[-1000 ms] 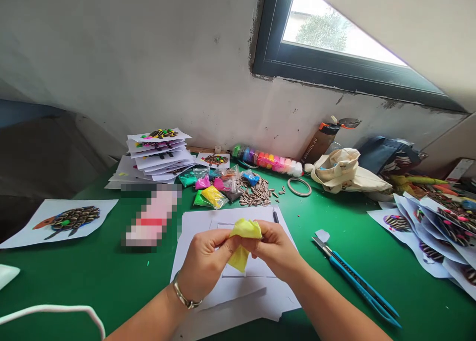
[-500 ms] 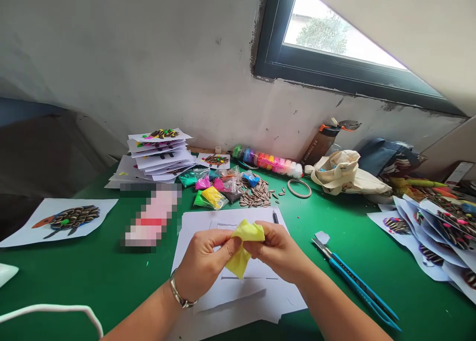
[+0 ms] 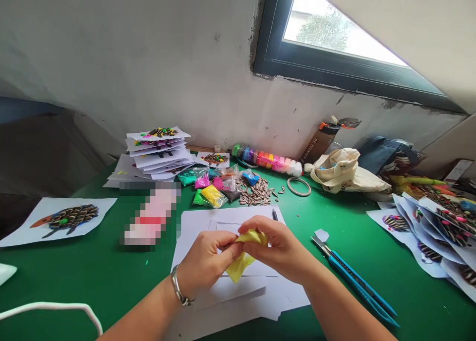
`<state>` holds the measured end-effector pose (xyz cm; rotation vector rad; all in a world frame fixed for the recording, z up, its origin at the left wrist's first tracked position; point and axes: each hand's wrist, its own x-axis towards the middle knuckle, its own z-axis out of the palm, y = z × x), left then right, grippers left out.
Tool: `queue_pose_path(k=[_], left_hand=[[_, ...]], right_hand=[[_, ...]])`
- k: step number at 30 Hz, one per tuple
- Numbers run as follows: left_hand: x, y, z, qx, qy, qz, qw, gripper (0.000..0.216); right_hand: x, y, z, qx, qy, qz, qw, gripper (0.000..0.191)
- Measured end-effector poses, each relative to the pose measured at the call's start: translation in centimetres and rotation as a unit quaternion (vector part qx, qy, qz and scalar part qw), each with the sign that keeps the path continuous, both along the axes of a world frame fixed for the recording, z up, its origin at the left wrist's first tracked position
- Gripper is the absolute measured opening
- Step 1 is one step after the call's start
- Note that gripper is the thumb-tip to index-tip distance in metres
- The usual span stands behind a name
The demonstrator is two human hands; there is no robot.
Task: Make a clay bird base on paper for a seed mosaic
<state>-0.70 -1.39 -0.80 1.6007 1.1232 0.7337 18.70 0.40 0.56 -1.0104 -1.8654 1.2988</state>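
Between my hands, above the white paper [image 3: 201, 222], is a small soft packet of yellow modelling clay [image 3: 238, 269], folded and crumpled. My left hand [image 3: 211, 256] pinches its left side between thumb and fingers. My right hand [image 3: 280, 249] curls over its upper right part, thumb below and fingers on top. Part of the packet is hidden by the fingers, and its lower corner hangs down over the paper. A black pen [image 3: 274, 214] lies on the paper just beyond my right hand.
Bagged coloured clay [image 3: 213, 196] and sunflower seeds [image 3: 256, 192] lie behind the paper. Blue-handled tweezers [image 3: 360, 284] rest at the right. Stacked seed pictures [image 3: 159, 152] stand back left, with more picture sheets [image 3: 427, 237] on the right. A white cable [image 3: 55, 306] crosses the front left.
My right hand has raised its fingers and wrapped them over the top of the yellow packet, folding its upper part. My left hand keeps its pinch in nearly the same place.
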Motion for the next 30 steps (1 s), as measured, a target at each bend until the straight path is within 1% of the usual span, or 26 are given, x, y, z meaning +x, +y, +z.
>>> queue_pose_path(k=[4, 7, 9, 14, 18, 20, 22, 27, 30], left_hand=[[0.0, 0.1, 0.1, -0.013, -0.018, 0.016, 1.000, 0.036], [0.1, 0.2, 0.3, -0.041, -0.060, 0.010, 0.997, 0.035], [0.1, 0.2, 0.3, -0.053, -0.071, 0.004, 0.996, 0.036], [0.3, 0.0, -0.2, -0.038, -0.029, 0.001, 0.999, 0.040], [0.4, 0.0, -0.2, -0.015, -0.002, 0.012, 1.000, 0.041], [0.3, 0.0, 0.0, 0.001, 0.015, 0.020, 1.000, 0.041], [0.3, 0.0, 0.2, 0.009, 0.021, 0.023, 0.999, 0.040], [0.2, 0.0, 0.5, -0.008, -0.003, 0.028, 1.000, 0.038], [0.1, 0.0, 0.7, -0.022, -0.018, 0.040, 0.999, 0.038]], right_hand=[[-0.1, 0.1, -0.1, 0.022, -0.007, -0.026, 0.999, 0.032], [-0.3, 0.0, -0.1, 0.048, -0.022, -0.032, 0.998, 0.021], [-0.5, -0.1, -0.2, 0.055, -0.045, -0.034, 0.997, 0.019], [-1.4, -0.4, -0.4, 0.042, -0.092, -0.060, 0.993, 0.019], [-1.6, -0.3, -0.4, 0.039, -0.124, -0.079, 0.988, 0.016], [-1.3, -0.2, -0.3, 0.034, -0.130, -0.072, 0.988, 0.013], [-0.9, -0.1, 0.0, 0.032, -0.116, -0.048, 0.992, 0.011], [0.2, 0.2, 0.7, 0.010, -0.085, 0.021, 0.996, 0.008], [0.2, 0.2, 0.7, -0.001, -0.074, 0.014, 0.997, 0.013]])
